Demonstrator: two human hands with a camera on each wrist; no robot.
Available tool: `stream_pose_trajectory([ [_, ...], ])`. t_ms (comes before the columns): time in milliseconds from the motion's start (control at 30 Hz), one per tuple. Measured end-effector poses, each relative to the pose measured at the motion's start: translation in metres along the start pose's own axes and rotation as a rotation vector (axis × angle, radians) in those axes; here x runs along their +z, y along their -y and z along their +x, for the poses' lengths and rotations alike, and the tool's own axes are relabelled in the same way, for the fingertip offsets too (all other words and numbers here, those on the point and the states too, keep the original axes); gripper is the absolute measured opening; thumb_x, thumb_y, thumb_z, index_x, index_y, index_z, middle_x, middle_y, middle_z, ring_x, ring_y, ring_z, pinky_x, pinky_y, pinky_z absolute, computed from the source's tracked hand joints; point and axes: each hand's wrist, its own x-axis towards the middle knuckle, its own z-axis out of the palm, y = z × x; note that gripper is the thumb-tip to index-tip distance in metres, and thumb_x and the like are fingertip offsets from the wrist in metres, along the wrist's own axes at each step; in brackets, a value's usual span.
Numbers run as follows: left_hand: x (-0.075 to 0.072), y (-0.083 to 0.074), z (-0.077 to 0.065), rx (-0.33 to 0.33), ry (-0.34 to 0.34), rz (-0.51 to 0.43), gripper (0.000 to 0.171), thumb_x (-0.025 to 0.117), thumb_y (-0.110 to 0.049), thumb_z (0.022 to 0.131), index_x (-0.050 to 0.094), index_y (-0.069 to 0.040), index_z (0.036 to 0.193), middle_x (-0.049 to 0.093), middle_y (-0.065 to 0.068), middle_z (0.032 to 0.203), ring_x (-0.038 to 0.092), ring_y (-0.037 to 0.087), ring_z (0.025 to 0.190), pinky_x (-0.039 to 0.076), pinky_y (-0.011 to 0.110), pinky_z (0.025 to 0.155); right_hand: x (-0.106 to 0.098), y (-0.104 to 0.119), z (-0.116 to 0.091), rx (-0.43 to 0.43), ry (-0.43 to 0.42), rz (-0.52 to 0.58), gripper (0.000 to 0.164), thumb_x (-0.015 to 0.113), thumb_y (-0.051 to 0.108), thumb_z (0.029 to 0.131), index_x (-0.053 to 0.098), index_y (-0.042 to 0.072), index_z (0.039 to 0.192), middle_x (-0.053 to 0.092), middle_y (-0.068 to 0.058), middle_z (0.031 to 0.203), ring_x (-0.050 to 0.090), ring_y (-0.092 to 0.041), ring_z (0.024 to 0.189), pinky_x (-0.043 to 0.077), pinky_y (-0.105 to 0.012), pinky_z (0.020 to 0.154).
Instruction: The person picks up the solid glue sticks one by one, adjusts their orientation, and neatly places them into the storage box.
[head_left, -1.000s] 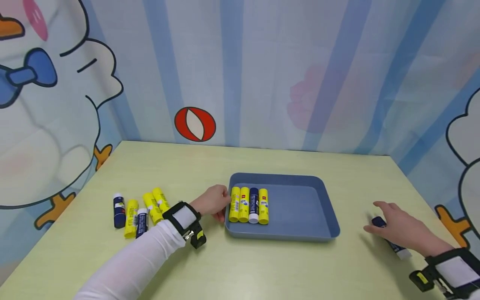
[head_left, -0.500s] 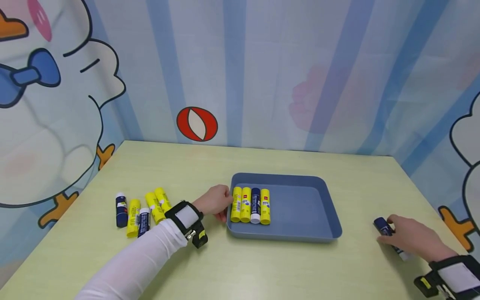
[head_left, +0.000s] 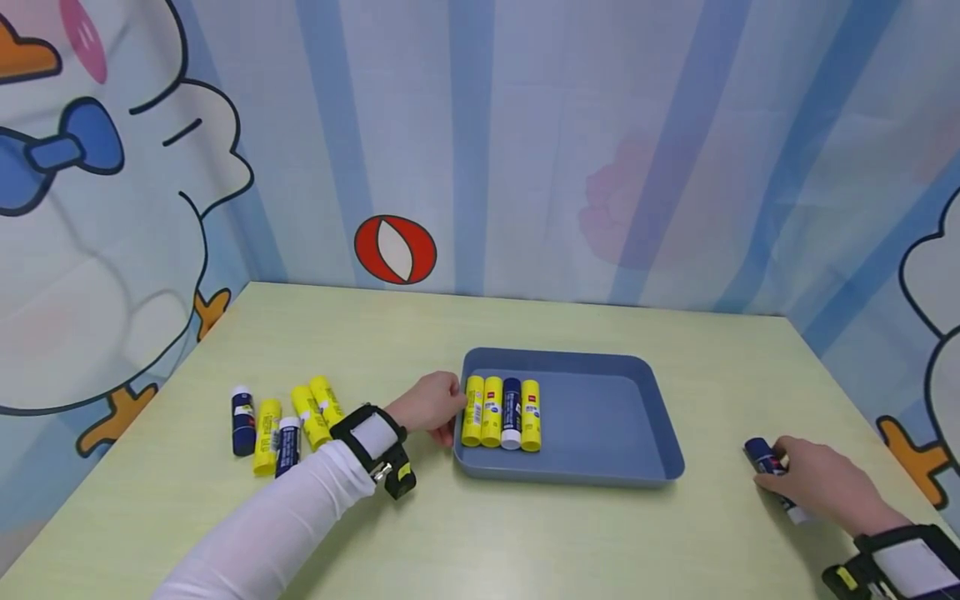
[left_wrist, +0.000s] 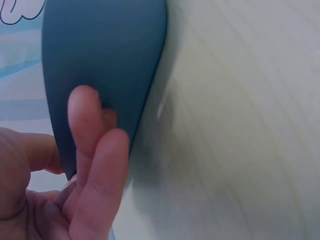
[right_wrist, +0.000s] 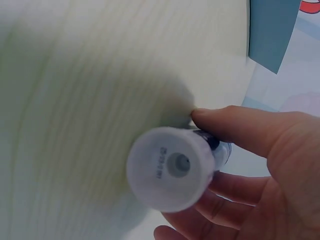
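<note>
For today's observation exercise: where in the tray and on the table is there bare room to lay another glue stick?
The tray is bare right of its four glue sticks. The table is bare behind the tray. Crowded: the five loose sticks beside the left hand.

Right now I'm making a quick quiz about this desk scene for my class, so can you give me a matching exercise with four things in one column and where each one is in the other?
Things:
1. left hand
2. right hand
3. row of four glue sticks
4. group of five glue sticks

Places:
A. lying inside the blue tray, at its left end
B. on the table to the left of the tray
C. at the tray's left edge
D. to the right of the tray, holding a dark blue glue stick

Pairs: 1-C, 2-D, 3-A, 4-B
</note>
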Motion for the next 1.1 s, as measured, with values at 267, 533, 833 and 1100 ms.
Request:
stream_pose_trajectory([
  [267,0.003,0.004,0.002,0.004,-0.005,-0.001,0.013,0.044,-0.013,0.092,0.047,-0.002,0.085,0.059,0.013,0.061,0.058,0.020,0.045,0.049,0.029,0.044,-0.001,0.004,-0.005,-0.037,-0.024,0.022,0.051,0.069,0.038,0.074,0.054,-0.008,0.091,0.057,-0.006,0.072,0.051,-0.016,0.058,0.043,-0.033,0.050],
  [533,0.001,0.001,0.000,0.013,-0.013,-0.002,0.013,0.045,-0.012,0.091,0.046,-0.002,0.084,0.059,0.013,0.060,0.058,0.020,0.044,0.049,0.029,0.043,-0.026,0.028,-0.011,-0.101,-0.135,0.102,0.053,0.063,0.042,0.078,0.053,-0.007,0.094,0.056,-0.005,0.071,0.050,-0.016,0.057,0.040,-0.031,0.047],
  [833,0.000,-0.001,0.000,-0.002,-0.012,-0.004,0.012,0.044,-0.012,0.091,0.046,-0.002,0.085,0.059,0.013,0.061,0.058,0.020,0.045,0.049,0.029,0.044,-0.051,0.084,-0.007,-0.324,-0.278,0.355,0.046,0.057,0.040,0.085,0.050,-0.003,0.098,0.053,-0.010,0.082,0.050,-0.018,0.063,0.041,-0.030,0.048],
  [1100,0.000,-0.002,0.000,-0.017,-0.014,0.008,0.014,0.045,-0.015,0.092,0.047,-0.002,0.086,0.058,0.013,0.063,0.058,0.020,0.046,0.049,0.028,0.045,-0.061,0.139,0.006,-0.387,-0.170,0.572,0.045,0.057,0.038,0.086,0.051,-0.004,0.101,0.058,-0.015,0.093,0.054,-0.019,0.067,0.048,-0.035,0.054],
])
